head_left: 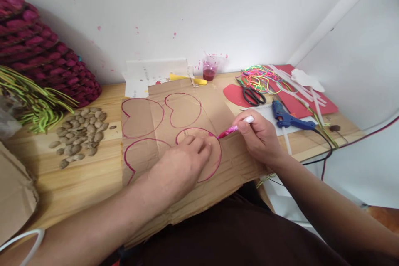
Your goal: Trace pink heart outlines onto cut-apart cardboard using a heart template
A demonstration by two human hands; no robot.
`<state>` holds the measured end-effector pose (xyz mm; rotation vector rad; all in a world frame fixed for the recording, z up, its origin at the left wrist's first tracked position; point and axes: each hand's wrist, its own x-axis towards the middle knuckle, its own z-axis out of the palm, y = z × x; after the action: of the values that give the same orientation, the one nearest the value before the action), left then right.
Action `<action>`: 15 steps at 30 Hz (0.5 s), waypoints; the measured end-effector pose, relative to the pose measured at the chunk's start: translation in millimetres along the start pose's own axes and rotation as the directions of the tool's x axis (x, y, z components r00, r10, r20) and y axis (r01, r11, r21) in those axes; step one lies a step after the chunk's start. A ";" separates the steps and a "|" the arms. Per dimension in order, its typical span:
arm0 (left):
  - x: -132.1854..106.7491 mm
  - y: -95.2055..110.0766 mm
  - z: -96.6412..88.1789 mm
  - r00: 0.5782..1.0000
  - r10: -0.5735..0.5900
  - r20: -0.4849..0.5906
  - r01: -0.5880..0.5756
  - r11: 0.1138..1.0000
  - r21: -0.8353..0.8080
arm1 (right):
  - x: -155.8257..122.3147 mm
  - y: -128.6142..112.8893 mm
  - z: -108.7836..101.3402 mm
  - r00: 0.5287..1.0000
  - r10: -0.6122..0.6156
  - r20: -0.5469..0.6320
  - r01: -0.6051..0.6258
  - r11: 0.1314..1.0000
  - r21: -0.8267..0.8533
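Observation:
My right hand (260,137) pinches a white marker (235,128) smeared with pink. Its tip touches the upper right edge of a pinkish-purple outline. My left hand (179,164) rests with bent, slightly spread fingers on a tan cardboard cutout (213,156) inside that outline. The hand hides much of the cutout's left side. Under both lies a large flat cardboard sheet (218,110). Several heart-like outlines are drawn on it: one outline (163,112) at upper left, another outline (199,108) beyond the cutout, and a third partly covered by my left forearm.
At left are a pile of nutshell-like pieces (82,131), green cords (43,112) and a magenta woven object (46,50). A cup of red liquid (209,70) stands by the wall. Scissors (254,96), tangled bright cords (262,79) and a blue glue gun (289,119) lie at right.

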<state>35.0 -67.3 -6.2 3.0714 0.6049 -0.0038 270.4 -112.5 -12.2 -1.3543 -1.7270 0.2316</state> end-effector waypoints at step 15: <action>1.8 -0.4 -2.5 1.000 -0.005 0.029 0.003 0.999 0.042 | -6.6 -10.8 -3.9 1.000 -0.014 0.016 0.015 0.995 -0.098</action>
<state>36.5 -66.2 -3.7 3.1046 0.6175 -0.0623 265.8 -123.6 -6.7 -1.4133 -1.7805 0.1507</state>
